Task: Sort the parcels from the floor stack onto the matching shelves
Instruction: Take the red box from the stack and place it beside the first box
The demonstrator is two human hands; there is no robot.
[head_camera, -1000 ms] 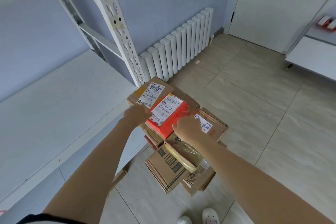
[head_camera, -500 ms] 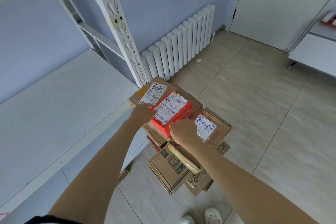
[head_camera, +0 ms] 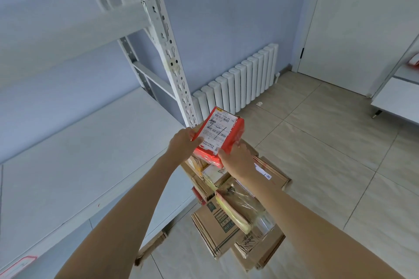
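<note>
In the head view, both hands gripped a red parcel (head_camera: pixel 221 137) that was held in the air above the floor stack (head_camera: pixel 235 206), its far end tipped upward. The left hand (head_camera: pixel 184 146) clasped the parcel's left edge, with the thumb lying on the white shipping label (head_camera: pixel 215 132); the right hand (head_camera: pixel 238 157) clasped the near right corner, fingers curled under it. The label carried barcodes and a handwritten mark in black pen that read like "2-1", though the printed text was too small to make out. Directly beneath the parcel and the hands lay the stack of brown cardboard boxes on the tiled floor (head_camera: pixel 317 154), piled unevenly, with a package in clear plastic wrap (head_camera: pixel 247 201) and a yellow padded item (head_camera: pixel 233 213) lying among them. One flat box (head_camera: pixel 272 170) showed a corner of a white label just beside the right wrist. To the left stood a white metal shelving unit; its slotted upright post (head_camera: pixel 167 52) rose just behind the parcel, and a wide white shelf board (head_camera: pixel 68 165) stretched below the left forearm, with a red-edged sticker (head_camera: pixel 18 265) at its near corner. A white radiator (head_camera: pixel 238 79) stood against the blue wall beyond, near a white door (head_camera: pixel 362 18). At the right edge, part of another white shelf (head_camera: pixel 399 97) showed.
</note>
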